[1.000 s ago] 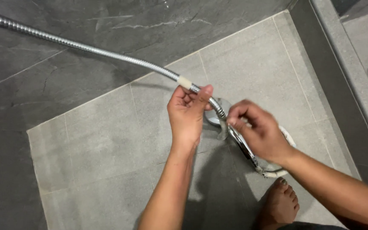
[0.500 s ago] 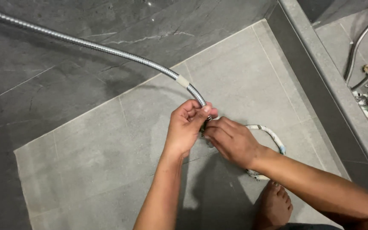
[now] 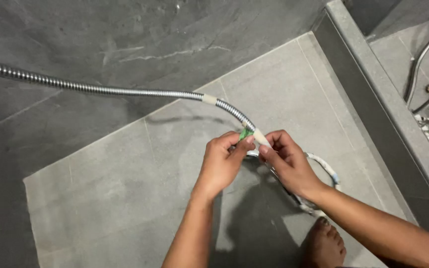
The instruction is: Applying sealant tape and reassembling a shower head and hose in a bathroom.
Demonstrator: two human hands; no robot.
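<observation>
Since half a second before, both hands had stayed together on the metal hose (image 3: 125, 91), where a green scrap (image 3: 246, 133) now showed; the left hand (image 3: 223, 161) and right hand (image 3: 286, 161) pinched it above the grey tiled floor (image 3: 125, 198). A bare foot (image 3: 326, 245) stood near the floor's near edge, and a raised kerb (image 3: 373, 84) ran along its right edge.

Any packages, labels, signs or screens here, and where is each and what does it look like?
No packages, signs or screens in view.
Pale tape band: wrapped round the metal hose, left of the hands.
Small green tag or tape scrap: on the hose, between the left hand and right hand fingers; too small to tell more.
</observation>
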